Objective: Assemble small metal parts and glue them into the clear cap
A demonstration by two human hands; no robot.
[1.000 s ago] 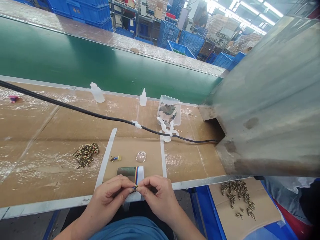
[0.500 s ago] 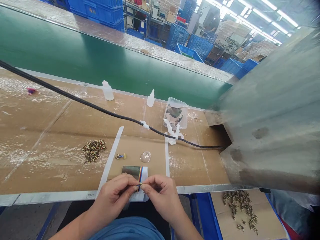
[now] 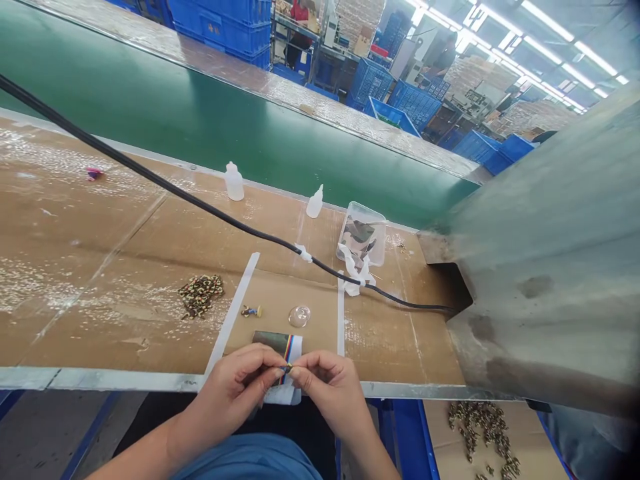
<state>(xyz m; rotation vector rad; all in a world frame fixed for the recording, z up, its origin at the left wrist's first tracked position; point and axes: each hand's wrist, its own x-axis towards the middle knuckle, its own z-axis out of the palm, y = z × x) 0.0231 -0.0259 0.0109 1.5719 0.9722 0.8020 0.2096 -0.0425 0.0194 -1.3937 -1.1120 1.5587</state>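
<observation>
Head: tiny dark-and-yellow piece point(image 3: 289, 367)

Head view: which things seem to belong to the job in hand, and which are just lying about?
Probably the job:
small dark-and-yellow piece, pinched by left hand and right hand
striped camouflage piece, partly hidden by the hands
perhaps figurine nearby

Apparently just lying about:
pink-and-purple object
black cable
stacked blue crates

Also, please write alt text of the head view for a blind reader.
A left hand and right hand pinch a tiny piece at a cardboard-covered bench. Beyond lie a figurine, a clear disc and, leftward, a pile of small parts.
</observation>
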